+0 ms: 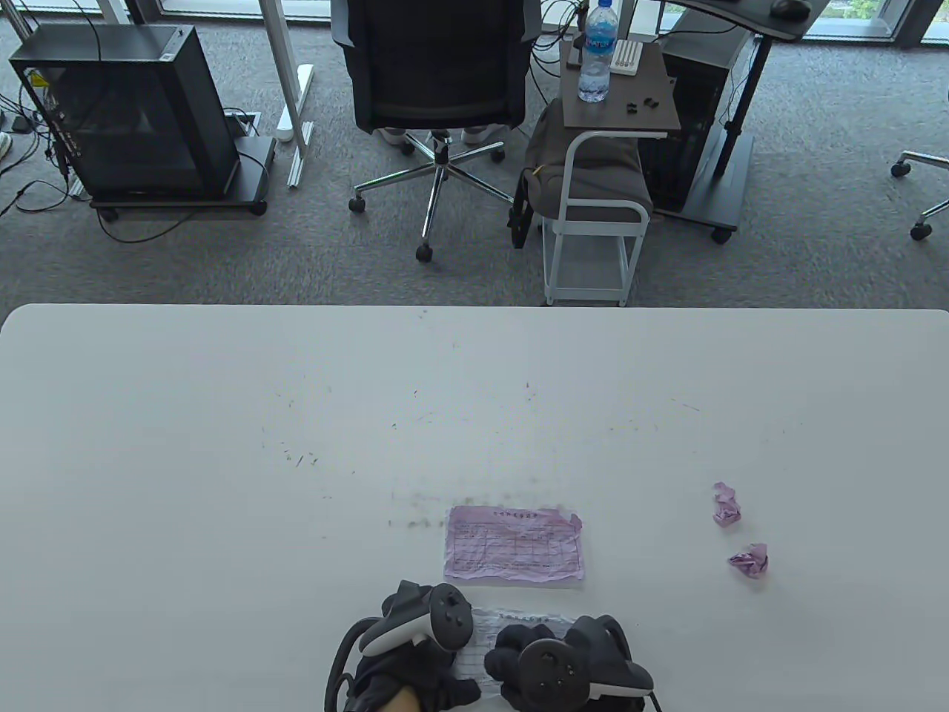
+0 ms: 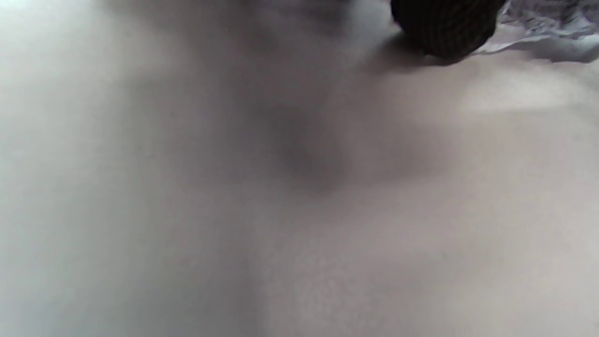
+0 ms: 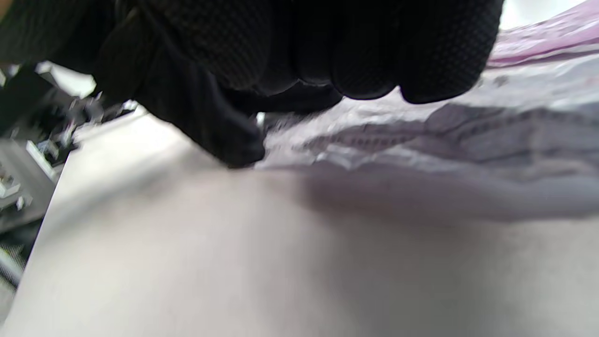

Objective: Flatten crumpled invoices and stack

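Both hands are down at the near edge of the table (image 1: 222, 445), working on one pale invoice (image 1: 519, 621) that sits between them. Left hand (image 1: 415, 660) is at the sheet's left edge; in the left wrist view only one dark fingertip (image 2: 444, 28) shows, touching down right beside the crinkled paper (image 2: 547, 28), so I can't tell how the remaining fingers lie. Right hand (image 1: 552, 660) is on top of the sheet, and from its wrist view the gloved fingers (image 3: 421, 56) are bunched together and curled down onto the paper (image 3: 468, 131), which still looks pretty wrinkled and lifts a bit off the table along its near edge. Whether it's actually pinching the paper or just pressing on it, can't say.

Just beyond that sheet lies a flattened purple invoice (image 1: 514, 545), mostly smooth with a ragged lower edge and a torn-looking top right corner. Well off to the right are two crumpled purple balls, one farther back (image 1: 727, 505) and one nearer (image 1: 749, 560), close together but not touching.

Past the table there's an office chair (image 1: 434, 74) and a little side cart with a water bottle (image 1: 597, 52) on it.
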Demonstrator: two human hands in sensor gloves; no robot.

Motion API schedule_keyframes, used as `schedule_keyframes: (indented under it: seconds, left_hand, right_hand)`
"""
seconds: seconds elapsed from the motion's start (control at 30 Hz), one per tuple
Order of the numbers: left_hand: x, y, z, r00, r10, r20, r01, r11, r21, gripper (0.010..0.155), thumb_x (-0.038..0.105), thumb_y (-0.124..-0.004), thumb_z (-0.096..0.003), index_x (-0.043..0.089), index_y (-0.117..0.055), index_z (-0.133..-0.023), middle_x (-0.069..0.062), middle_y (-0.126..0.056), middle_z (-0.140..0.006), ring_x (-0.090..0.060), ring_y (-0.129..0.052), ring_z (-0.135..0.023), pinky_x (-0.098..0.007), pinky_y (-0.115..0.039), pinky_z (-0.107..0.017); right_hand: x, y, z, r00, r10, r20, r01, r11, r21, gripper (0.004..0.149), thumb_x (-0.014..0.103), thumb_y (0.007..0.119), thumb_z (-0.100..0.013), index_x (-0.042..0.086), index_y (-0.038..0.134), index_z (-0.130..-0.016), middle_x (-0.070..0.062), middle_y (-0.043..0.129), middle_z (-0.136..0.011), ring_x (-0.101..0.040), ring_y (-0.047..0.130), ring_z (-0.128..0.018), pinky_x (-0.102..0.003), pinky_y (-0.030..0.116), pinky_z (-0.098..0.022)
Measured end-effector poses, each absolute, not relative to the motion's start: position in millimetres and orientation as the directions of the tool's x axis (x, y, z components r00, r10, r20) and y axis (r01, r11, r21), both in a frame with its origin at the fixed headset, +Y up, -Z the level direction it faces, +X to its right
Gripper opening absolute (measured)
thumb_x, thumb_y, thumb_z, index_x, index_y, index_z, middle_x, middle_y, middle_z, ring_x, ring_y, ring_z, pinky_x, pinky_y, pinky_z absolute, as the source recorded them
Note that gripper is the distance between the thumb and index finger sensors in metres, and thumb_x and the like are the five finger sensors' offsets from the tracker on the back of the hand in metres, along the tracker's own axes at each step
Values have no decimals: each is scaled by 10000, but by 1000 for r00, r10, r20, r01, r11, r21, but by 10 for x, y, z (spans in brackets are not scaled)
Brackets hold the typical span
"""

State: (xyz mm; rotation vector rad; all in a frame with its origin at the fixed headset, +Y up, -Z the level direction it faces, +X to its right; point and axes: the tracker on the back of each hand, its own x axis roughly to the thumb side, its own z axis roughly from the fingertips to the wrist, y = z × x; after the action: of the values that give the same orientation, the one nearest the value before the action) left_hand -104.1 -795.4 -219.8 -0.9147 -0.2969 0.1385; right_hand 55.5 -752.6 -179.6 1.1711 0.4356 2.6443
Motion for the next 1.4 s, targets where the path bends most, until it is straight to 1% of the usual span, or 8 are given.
schedule_keyframes:
  seconds: [0.17, 0.27, 0.5, 0.8, 1.13, 1.27, 1.33, 1.4]
  left_hand:
    - [-1040, -7952, -2200, 950, 247, 193, 5, 604, -797, 890, 510, -710, -557, 266, -2, -1038, -166, 213, -967, -611, 169, -852, -729, -146, -604]
    - [-1037, -7949, -2202, 950, 247, 192, 4, 602, -799, 890, 511, -710, -556, 266, -2, -1037, -168, 212, -966, -611, 168, -851, -730, -146, -604]
    - [-1037, -7942, -2201, 950, 248, 188, 1, 600, -800, 892, 509, -714, -554, 269, -3, -1037, -163, 213, -967, -608, 170, -852, -726, -145, -607]
    - [-1036, -7939, -2197, 950, 251, 184, -3, 601, -800, 892, 508, -715, -552, 270, -5, -1037, -159, 213, -967, -605, 172, -852, -724, -143, -606]
    - [-1043, -7943, -2197, 949, 257, 182, -9, 599, -800, 892, 505, -717, -554, 272, -5, -1038, -160, 215, -966, -604, 177, -848, -724, -139, -603]
    - [-1044, -7943, -2198, 949, 258, 181, -9, 599, -801, 892, 505, -718, -552, 272, -7, -1037, -159, 214, -966, -605, 176, -849, -725, -140, -603]
    - [-1047, -7943, -2198, 949, 259, 181, -11, 598, -801, 893, 504, -718, -554, 272, -5, -1038, -158, 215, -966, -604, 178, -848, -725, -138, -602]
    - [-1048, -7945, -2198, 948, 260, 180, -12, 598, -801, 893, 504, -719, -554, 271, -5, -1038, -159, 216, -965, -605, 179, -847, -726, -136, -601]
  right_hand:
    - [493, -7689, -1802, -697, 247, 673, 136, -876, 462, 524, 343, 744, -538, 155, 573, -997, -190, 466, -1072, -421, 559, -890, -535, 659, -599]
    - [535, -7665, -1856, -732, 303, 611, 77, -854, 515, 489, 325, 740, -542, 163, 609, -984, -159, 492, -1072, -391, 564, -898, -554, 668, -563]
    - [666, -7633, -1949, -843, 278, 460, 43, -818, 573, 416, 411, 716, -561, 198, 697, -918, -110, 601, -1013, -371, 642, -833, -624, 727, -497]
    - [1007, -7637, -2076, -932, 293, 212, -103, -777, 621, 342, 408, 738, -559, 165, 818, -786, -136, 758, -867, -387, 785, -690, -661, 756, -447]
    - [1220, -7668, -2112, -968, 217, 124, -89, -764, 639, 345, 458, 743, -552, 167, 896, -654, -143, 900, -671, -342, 901, -533, -598, 835, -395]
    - [1301, -7484, -2111, -949, 277, 150, -178, -864, 470, 353, 467, 747, -541, 166, 908, -631, -143, 938, -621, -312, 925, -476, -568, 858, -361]
    - [1262, -7393, -2080, -922, 306, 235, -229, -924, 305, 362, 463, 748, -533, 160, 900, -660, -155, 925, -662, -327, 915, -507, -572, 851, -370]
    - [1173, -7378, -2057, -893, 310, 327, -235, -939, 249, 377, 449, 742, -529, 151, 871, -722, -170, 882, -743, -352, 889, -572, -571, 845, -388]
